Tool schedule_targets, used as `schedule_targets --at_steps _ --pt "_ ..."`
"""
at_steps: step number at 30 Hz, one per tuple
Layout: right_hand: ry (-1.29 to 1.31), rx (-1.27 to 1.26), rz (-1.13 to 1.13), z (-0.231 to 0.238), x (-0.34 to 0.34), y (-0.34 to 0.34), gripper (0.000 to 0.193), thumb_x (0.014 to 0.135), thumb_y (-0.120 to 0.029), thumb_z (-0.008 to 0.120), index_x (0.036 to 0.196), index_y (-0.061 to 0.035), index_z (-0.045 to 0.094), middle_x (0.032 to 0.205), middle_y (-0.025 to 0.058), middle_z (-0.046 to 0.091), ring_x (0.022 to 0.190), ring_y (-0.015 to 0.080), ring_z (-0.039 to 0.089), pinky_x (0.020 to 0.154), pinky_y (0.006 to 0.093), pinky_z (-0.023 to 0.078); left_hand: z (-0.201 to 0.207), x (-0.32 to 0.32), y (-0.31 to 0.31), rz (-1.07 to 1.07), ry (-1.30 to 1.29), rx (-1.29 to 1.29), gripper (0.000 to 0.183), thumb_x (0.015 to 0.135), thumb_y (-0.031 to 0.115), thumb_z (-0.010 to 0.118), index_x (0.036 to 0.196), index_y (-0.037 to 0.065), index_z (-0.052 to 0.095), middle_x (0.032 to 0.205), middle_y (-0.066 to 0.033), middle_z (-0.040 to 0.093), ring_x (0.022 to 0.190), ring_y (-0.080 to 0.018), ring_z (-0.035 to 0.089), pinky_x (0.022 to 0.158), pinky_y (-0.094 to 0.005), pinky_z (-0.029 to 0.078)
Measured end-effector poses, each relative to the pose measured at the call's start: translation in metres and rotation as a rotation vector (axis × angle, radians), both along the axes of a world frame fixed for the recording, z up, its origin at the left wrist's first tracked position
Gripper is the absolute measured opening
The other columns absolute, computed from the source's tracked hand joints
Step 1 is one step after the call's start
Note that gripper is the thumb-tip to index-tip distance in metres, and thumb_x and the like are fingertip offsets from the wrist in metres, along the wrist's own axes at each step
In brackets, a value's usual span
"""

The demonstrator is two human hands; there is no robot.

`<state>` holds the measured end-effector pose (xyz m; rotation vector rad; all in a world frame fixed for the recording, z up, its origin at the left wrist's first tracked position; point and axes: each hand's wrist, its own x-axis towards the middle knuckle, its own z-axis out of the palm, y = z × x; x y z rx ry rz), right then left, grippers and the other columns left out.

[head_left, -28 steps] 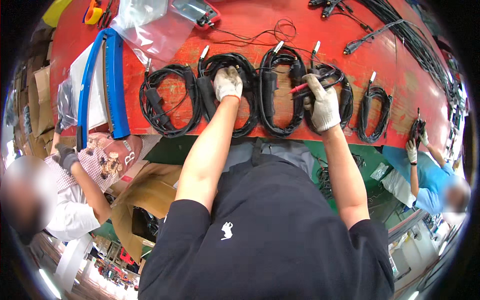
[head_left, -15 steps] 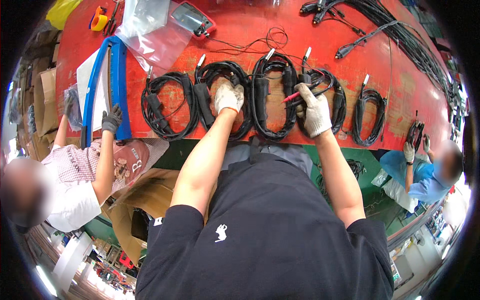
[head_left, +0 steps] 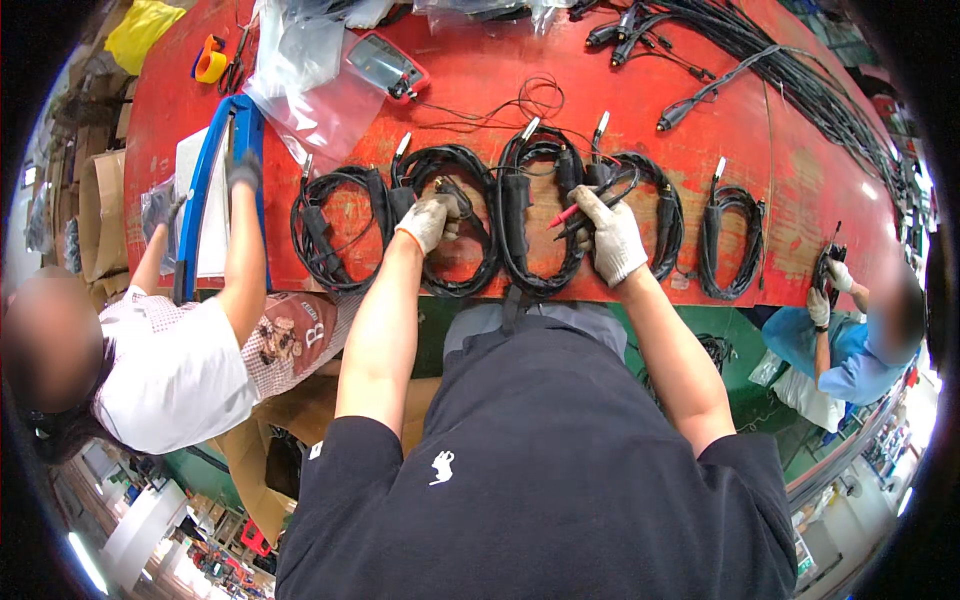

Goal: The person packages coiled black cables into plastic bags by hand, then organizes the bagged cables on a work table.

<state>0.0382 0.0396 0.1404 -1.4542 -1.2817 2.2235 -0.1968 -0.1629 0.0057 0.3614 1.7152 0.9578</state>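
Observation:
Several black coiled cables lie in a row along the near edge of the red table. My left hand point(head_left: 428, 222), in a white glove, is closed on part of the second coil point(head_left: 486, 262), beside its thick black sleeve point(head_left: 402, 203). A connector end point(head_left: 448, 187) shows just past its fingers. My right hand point(head_left: 613, 238), also gloved, grips a red test probe point(head_left: 566, 214) and a black one, pointing left over the third coil point(head_left: 514, 222). Thin black leads run toward a red-cased multimeter point(head_left: 388, 66). What the left fingertips touch is hidden.
At the left, a co-worker's gloved hands are at a blue curved frame point(head_left: 250, 150). Clear plastic bags point(head_left: 300, 70) and yellow tape point(head_left: 210, 66) lie farther back. A bundle of black cables point(head_left: 790, 78) spans the back right. Another co-worker at right holds a small coil point(head_left: 826, 262).
My left hand has shifted left on the second coil, toward its sleeve. My right hand has moved left with the probes. The left co-worker's arm has reached farther along the blue frame.

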Motion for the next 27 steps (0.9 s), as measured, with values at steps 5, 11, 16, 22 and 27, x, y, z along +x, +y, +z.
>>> schedule_targets --at_steps 5,11,16,22,27 --pt "-0.011 0.026 -0.042 0.003 0.01 -0.001 0.022 0.097 -0.03 0.069 0.101 -0.0086 0.068 0.07 -0.0028 0.058 0.051 0.0069 0.048 0.047 0.0237 0.038 0.016 -0.015 0.033 -0.057 -0.184 -0.195 0.012 0.091 -0.002 0.054 0.096 -0.001 0.065 0.082 -0.0088 0.064 0.072 -0.0174 0.062 0.062 -0.0346 0.058" --pt "-0.033 0.042 -0.054 0.011 0.015 -0.006 0.022 0.096 -0.029 0.07 0.1 -0.0076 0.068 0.068 -0.0028 0.058 0.051 0.0067 0.049 0.046 0.0238 0.039 -0.011 0.002 0.036 0.049 0.504 0.296 0.048 0.098 0.029 0.056 0.132 -0.006 0.057 0.135 -0.016 0.063 0.127 -0.0308 0.058 0.101 -0.0396 0.05" --pt "-0.064 0.007 -0.044 0.012 0.01 -0.011 0.02 0.096 -0.031 0.068 0.1 -0.0112 0.066 0.069 -0.0044 0.059 0.049 0.0049 0.047 0.045 0.0201 0.034 -0.022 -0.002 0.051 0.324 -0.114 0.343 0.032 0.099 0.026 0.054 0.091 0.0 0.07 0.087 -0.0103 0.07 0.078 -0.0186 0.067 0.071 -0.0312 0.054" --pt "-0.038 0.031 -0.021 0.014 -0.003 -0.01 0.022 0.097 -0.032 0.068 0.099 -0.0102 0.065 0.067 -0.0043 0.055 0.05 0.0059 0.048 0.045 0.0228 0.038 -0.03 0.0 0.053 0.777 -0.357 0.197 0.03 0.099 0.03 0.056 0.09 0.002 0.061 0.082 -0.0088 0.067 0.072 -0.0218 0.062 0.066 -0.035 0.05" --pt "-0.037 0.028 -0.034 0.022 -0.008 0.002 0.019 0.097 -0.03 0.067 0.1 -0.0109 0.068 0.069 -0.0043 0.057 0.053 0.0052 0.048 0.048 0.0221 0.037 0.027 0.004 0.043 0.095 0.349 0.141 0.023 0.101 0.016 0.048 0.097 0.0 0.064 0.096 -0.0143 0.072 0.088 -0.0293 0.069 0.078 -0.039 0.052"
